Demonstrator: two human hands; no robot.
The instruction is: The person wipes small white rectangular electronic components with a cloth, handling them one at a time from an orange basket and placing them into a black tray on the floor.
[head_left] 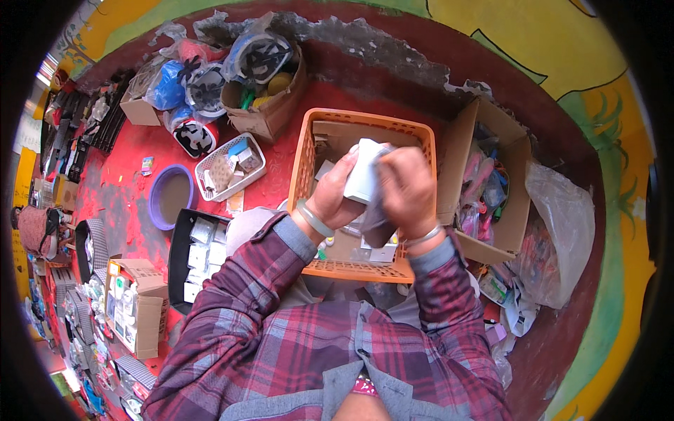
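Note:
My left hand (328,195) is closed round a small white box (361,174), its fingers along the left side and underneath. A dark grey cloth (377,219) is bunched in my right hand (411,188), slightly blurred, against the box's right side; the cloth's loose end hangs down. Both hands are above an orange plastic basket (303,161). Inside it are cardboard pieces and a small white carton (382,253), partly hidden by my hands and the cloth.
On the right stands an open cardboard box (449,165) of bright packaged items. Left of the basket are a white tray (254,179), a purple basin (154,200) and a black case (177,249) of white boxes. A filled carton (263,121) stands near the peeling wall.

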